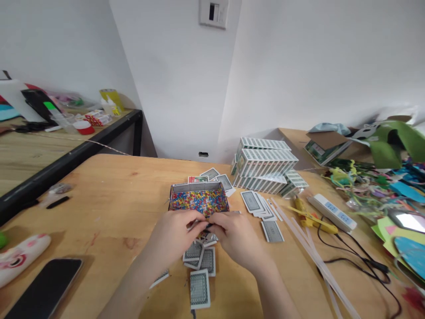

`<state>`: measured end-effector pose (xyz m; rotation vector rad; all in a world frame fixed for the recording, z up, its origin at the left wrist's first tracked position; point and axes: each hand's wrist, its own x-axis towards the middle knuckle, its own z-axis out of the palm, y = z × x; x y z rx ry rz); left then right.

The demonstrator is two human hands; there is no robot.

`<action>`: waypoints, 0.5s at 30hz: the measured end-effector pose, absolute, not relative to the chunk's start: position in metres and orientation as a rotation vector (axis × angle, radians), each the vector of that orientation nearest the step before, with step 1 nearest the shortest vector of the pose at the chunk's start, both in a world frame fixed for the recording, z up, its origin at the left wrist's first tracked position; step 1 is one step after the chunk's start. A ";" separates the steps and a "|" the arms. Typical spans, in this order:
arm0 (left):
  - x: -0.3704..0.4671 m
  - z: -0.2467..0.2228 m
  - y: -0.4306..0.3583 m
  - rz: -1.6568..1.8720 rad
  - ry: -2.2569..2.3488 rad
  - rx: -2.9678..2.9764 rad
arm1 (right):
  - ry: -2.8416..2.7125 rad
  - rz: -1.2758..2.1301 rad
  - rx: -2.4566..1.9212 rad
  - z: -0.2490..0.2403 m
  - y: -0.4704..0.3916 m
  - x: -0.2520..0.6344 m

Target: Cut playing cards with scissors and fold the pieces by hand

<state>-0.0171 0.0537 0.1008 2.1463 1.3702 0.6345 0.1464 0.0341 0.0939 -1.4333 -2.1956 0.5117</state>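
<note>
An open box [199, 200], its inside covered in a multicoloured pattern, stands mid-table. At its near side my left hand [182, 226] and my right hand [229, 232] meet, fingers closed in pinches with the tips almost together. Something small and dark shows between the fingertips, too covered to name. The near wall of the box is mostly hidden by my hands. Below them, grey-backed playing cards [200, 289] lie loosely overlapped on the table. More cards [252, 201] are fanned out to the right of the box, and others [224, 180] lie behind it.
Stacked card packs [267, 163] stand at the back right. A yellow glue gun [314, 219], clear glue sticks [312, 252], a power strip [333, 212] and black cables lie on the right, beside craft scraps [381, 181]. A phone [46, 288] and white plush case [23, 257] lie front left.
</note>
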 end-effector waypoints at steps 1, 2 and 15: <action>-0.018 0.101 0.054 0.622 1.370 2.128 | -2.194 0.532 -1.419 0.094 0.034 0.148; -0.018 0.101 0.054 0.619 1.367 2.107 | -2.188 0.552 -1.405 0.095 0.034 0.149; -0.013 0.098 0.053 0.711 1.193 1.928 | -2.104 0.680 -1.366 0.099 0.034 0.159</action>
